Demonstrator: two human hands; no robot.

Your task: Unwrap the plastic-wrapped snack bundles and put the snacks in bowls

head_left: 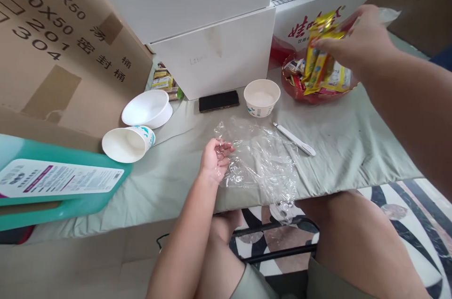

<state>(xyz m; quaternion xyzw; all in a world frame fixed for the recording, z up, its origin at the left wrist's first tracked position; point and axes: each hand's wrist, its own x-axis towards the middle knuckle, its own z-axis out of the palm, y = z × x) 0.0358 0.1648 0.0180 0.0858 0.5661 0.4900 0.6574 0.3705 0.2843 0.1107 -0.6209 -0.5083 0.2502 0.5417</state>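
My right hand [367,37] is closed on several shiny yellow snack packets [316,61], held over a translucent red bowl [310,96]. Other wrapped snacks [296,70] lie in that bowl. Low on the table, my left hand [216,160] has its fingers loosely curled at the left edge of a crumpled clear plastic bag [261,157]; film lies around the fingertips. The bag hangs partly over the table's front edge. Beside it rests a white slim cutter-like tool [294,139]. A white paper bowl [262,99] stands behind the bag.
A black phone [219,101] lies against white boxes [219,54]. To the left are a white bowl [150,108], a tipped paper cup [127,143], a green jug [70,183] and a large carton [70,54]. Packaged snacks [164,80] sit between the boxes.
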